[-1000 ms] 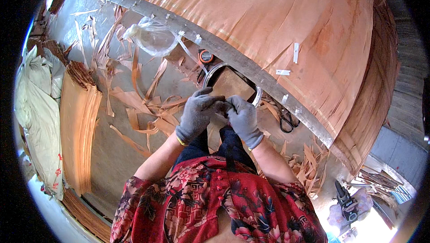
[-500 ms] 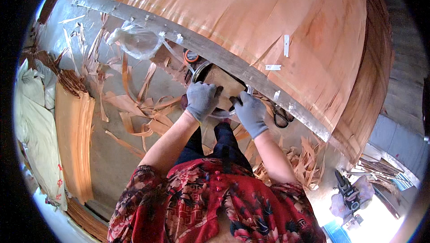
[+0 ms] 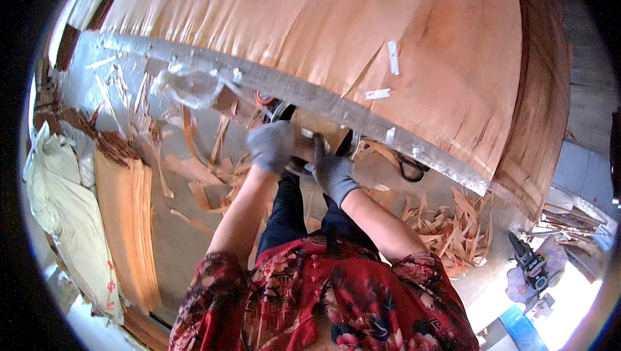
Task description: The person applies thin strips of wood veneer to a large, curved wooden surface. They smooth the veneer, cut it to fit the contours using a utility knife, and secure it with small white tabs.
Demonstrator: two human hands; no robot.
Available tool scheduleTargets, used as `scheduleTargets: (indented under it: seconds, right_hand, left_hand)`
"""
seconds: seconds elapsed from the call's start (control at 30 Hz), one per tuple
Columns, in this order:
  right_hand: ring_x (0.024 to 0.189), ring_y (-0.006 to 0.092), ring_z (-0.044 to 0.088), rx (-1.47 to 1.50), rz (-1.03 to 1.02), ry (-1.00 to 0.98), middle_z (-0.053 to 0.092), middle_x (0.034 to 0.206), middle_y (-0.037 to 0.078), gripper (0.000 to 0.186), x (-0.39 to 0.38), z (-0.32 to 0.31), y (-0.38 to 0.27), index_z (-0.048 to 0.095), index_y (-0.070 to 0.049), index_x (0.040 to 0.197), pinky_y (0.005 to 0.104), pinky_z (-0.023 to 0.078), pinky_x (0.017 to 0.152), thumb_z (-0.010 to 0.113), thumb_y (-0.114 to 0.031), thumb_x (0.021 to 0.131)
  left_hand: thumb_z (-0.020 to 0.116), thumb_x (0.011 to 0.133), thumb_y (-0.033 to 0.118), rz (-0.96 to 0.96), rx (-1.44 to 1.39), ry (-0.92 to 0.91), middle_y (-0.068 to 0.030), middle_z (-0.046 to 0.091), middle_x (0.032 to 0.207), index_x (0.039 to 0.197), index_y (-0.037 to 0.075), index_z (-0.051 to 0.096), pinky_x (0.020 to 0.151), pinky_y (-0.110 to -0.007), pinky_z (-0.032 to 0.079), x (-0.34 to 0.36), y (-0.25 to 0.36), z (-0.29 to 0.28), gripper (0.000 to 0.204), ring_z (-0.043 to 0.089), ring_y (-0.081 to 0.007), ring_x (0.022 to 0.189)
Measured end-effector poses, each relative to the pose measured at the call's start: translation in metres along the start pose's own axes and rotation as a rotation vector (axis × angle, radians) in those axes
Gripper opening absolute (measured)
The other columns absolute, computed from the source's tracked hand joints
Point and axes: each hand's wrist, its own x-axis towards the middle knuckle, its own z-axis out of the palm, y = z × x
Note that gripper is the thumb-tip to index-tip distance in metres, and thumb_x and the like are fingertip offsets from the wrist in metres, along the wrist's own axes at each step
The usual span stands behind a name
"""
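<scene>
Sitting under the strip's edge, basin (image 3: 355,144): round, with a shiny rim; its far side runs close beneath the strip, its near side lies partly behind the gloves, close to the person's legs
Block (image 3: 331,128): tan, flat-topped, inside the basin; its near part is covered by the hands
Left hand (image 3: 270,147): grey-gloved, at the basin's near left, blurred; fingers bent inward; whether they are clamped on anything, I cannot tell
Right hand (image 3: 334,176): grey-gloved, at the near right; one finger stretched up over the basin; whether it grips anything is hidden
Scrap (image 3: 306,132): small, white, between the two hands; held or loose, I cannot tell
Strip (image 3: 349,110): long and grey, bordering the sheet; it bounds the hands' room on the far side
Sheet (image 3: 310,21): broad, orange-brown wood, beyond the strip; two white tapes (image 3: 393,58) lie on it
Tape measure (image 3: 264,99): orange, just left of the basin, partly hidden
Scissors (image 3: 413,171): black handles, right of the basin, near the strip
Bag (image 3: 187,89): clear plastic, left, by the strip; contents too unclear to tell
Floor (image 3: 184,257): grey, showing between the left forearm and the stack (image 3: 126,215); shavings (image 3: 446,234) heap to the right
</scene>
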Motion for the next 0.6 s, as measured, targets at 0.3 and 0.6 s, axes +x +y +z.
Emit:
scheduleTargets:
  seconds: [0.3, 0.6]
  right_hand:
    - [0.064, 0.0316, 0.065, -0.107, -0.228, 0.087, 0.068, 0.081, 0.013, 0.072, -0.009, -0.02, 0.03, 0.028, -0.008, 0.142, 0.0501, 0.048, 0.064, 0.056, -0.041, 0.085]
    - [0.075, 0.0371, 0.065, 0.222, -0.168, 0.16, 0.067, 0.084, 0.018, 0.038, -0.022, -0.036, 0.052, 0.046, -0.013, 0.12, 0.0498, 0.05, 0.065, 0.046, -0.036, 0.09]
  left_hand:
    - [0.056, 0.086, 0.039, -0.183, -0.48, -0.037, -0.019, 0.059, 0.067, 0.069, 0.006, 0.063, 0.056, -0.045, 0.044, -0.043, -0.051, -0.099, 0.038, 0.06, -0.0386, 0.066]
    - [0.062, 0.089, 0.027, -0.414, -1.485, -0.216, -0.0075, 0.066, 0.074, 0.086, -0.004, 0.067, 0.063, -0.028, 0.048, -0.067, 0.001, -0.054, 0.032, 0.061, -0.0131, 0.066]
